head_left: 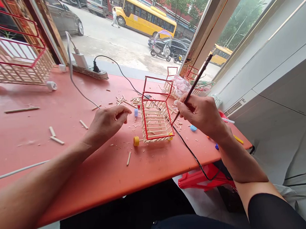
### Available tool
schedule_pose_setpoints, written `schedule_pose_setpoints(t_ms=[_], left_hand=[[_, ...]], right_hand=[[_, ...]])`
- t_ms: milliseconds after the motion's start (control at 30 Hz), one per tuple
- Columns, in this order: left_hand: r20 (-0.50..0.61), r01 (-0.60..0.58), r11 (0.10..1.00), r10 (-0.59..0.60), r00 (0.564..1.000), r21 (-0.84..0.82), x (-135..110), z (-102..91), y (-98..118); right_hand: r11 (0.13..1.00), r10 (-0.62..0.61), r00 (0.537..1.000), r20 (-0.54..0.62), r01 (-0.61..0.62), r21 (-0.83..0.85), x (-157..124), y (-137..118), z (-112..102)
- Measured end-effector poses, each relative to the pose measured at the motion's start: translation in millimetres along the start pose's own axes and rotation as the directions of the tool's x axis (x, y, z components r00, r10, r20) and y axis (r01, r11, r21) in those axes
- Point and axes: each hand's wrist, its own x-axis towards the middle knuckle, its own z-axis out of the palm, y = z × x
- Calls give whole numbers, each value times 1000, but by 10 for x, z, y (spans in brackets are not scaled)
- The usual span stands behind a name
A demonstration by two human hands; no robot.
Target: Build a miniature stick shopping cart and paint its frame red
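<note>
A small cart (157,117) made of thin wooden sticks stands on the red tabletop, its rim and handle frame coloured red. Yellow wheels (136,141) show at its base. My right hand (204,114) grips a slim dark paintbrush (199,75), slanted with its lower tip at the cart's right edge. To the left of the cart, my left hand (108,123) lies by the table with its fingers curled in. Nothing shows between those fingers, and a gap separates them from the cart.
Loose stick pieces (128,101) and shavings litter the red table (95,184). A bigger stick cart (15,64) stands back left. Behind the work are a power strip (92,72), cables and further small carts (172,74). A red stool (199,179) sits under the right edge.
</note>
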Motion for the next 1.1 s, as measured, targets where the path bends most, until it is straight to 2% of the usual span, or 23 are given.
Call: schedule_pose_setpoints(t_ms=[200, 400, 567, 633, 700, 767, 833, 933, 1100], left_hand=[[-12, 1, 1000, -1, 1000, -11, 2, 17, -36], [-14, -3, 1000, 3, 1000, -19, 4, 17, -33], [-11, 0, 1000, 0, 1000, -6, -2, -1, -14], [-8, 5, 1000, -5, 1000, -3, -6, -4, -10], [-8, 10, 1000, -10, 1000, 1, -8, -6, -8], [-12, 13, 1000, -13, 1000, 2, -10, -8, -6], [-20, 17, 1000, -17, 1000, 3, -11, -10, -1], [-17, 30, 999, -29, 999, 13, -16, -16, 13], [3, 39, 999, -39, 999, 29, -16, -36, 22]], right_hand=[[999, -45, 993, 105, 45, -1, -33, -35, -28], [995, -80, 997, 15, 81, -53, 2, -35, -3], [997, -73, 993, 91, 75, -24, -37, -61, -37], [999, -51, 997, 56, 52, -17, -45, -34, -49], [1000, -8, 1000, -25, 8, 19, -50, 27, -63], [990, 67, 995, -69, -58, 130, -64, 122, -77], [940, 160, 986, -42, -140, 311, -95, 245, -74], [785, 285, 959, 17, -243, 569, -165, 460, 16], [539, 395, 907, 147, -358, 762, -259, 753, 330]])
